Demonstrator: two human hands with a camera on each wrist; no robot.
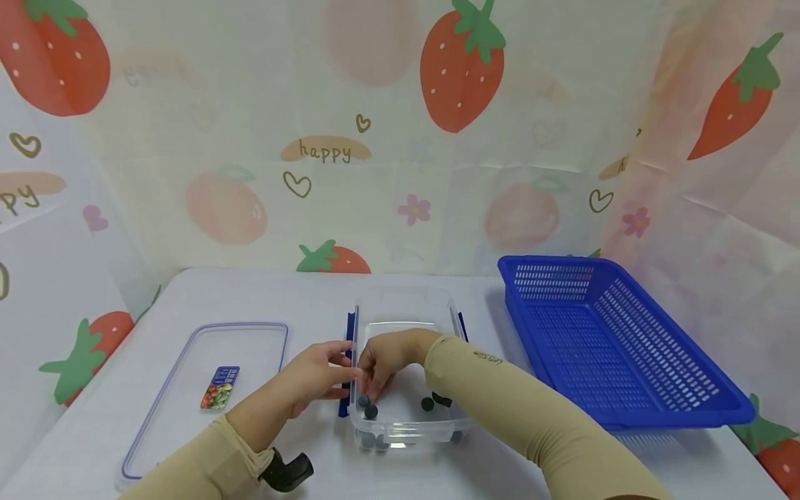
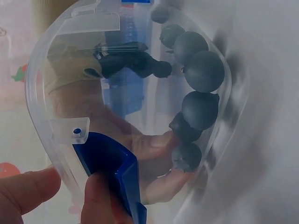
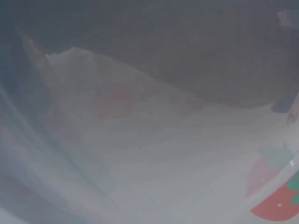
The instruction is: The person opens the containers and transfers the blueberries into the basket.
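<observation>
A clear plastic box (image 1: 412,434) stands on the white table, with dark round blueberries (image 2: 204,71) on its floor. At its left side my left hand (image 1: 315,378) holds the rim, one finger (image 2: 99,200) against a blue latch (image 2: 112,158). My right hand (image 1: 390,357) reaches down inside the box, fingers bent and pointing at the berries near the left wall. Through the plastic in the left wrist view, its thumb and a finger lie around one blueberry (image 2: 187,156); I cannot tell whether they pinch it. The right wrist view is dim and blurred.
A clear lid with a blue-purple edge (image 1: 181,368) lies to the left, a small printed label (image 1: 220,387) within its outline. A blue perforated basket (image 1: 656,417) stands on the right. Printed cloth (image 1: 387,167) hangs behind the table.
</observation>
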